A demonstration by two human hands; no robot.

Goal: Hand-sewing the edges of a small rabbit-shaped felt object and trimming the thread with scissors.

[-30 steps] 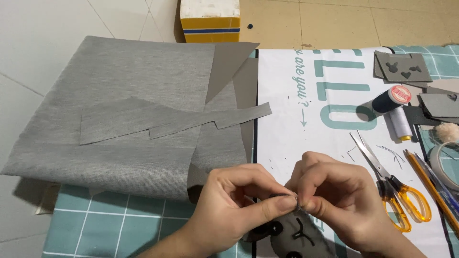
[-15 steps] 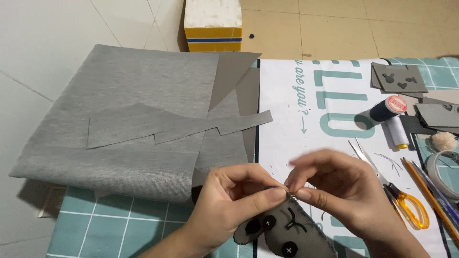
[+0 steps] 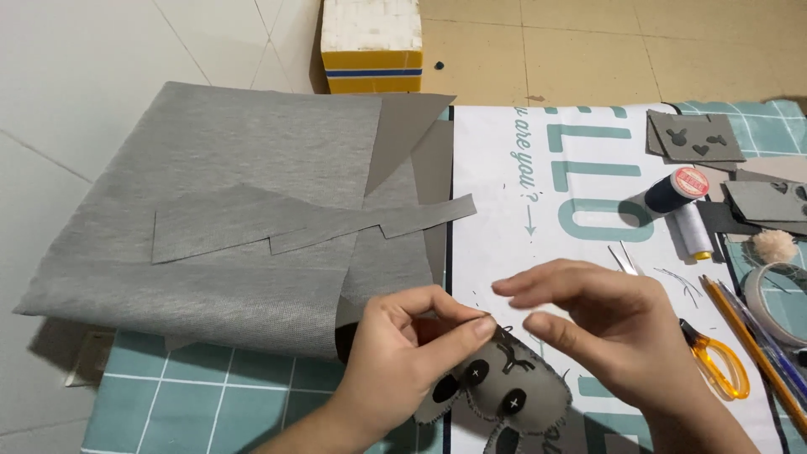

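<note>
My left hand [image 3: 412,353] pinches the top edge of a small grey felt animal face [image 3: 513,391] with black button eyes and stitched features. The felt piece lies low in the middle of the view, on a white printed sheet [image 3: 572,193]. My right hand [image 3: 605,332] hovers just right of and above the felt face, thumb and forefinger close together; I cannot tell whether they hold a needle or thread.
A large folded grey fabric [image 3: 227,219] with cut strips lies at left on a teal grid mat [image 3: 193,403]. At right lie yellow-handled scissors [image 3: 714,361], two thread spools [image 3: 681,210], pencils [image 3: 748,336], a tape roll [image 3: 777,303], felt scraps [image 3: 693,134]. A yellow-and-white box [image 3: 371,46] stands behind.
The felt face has come further into view. My right hand has lifted and drawn away to the right from my left hand's fingertips.
</note>
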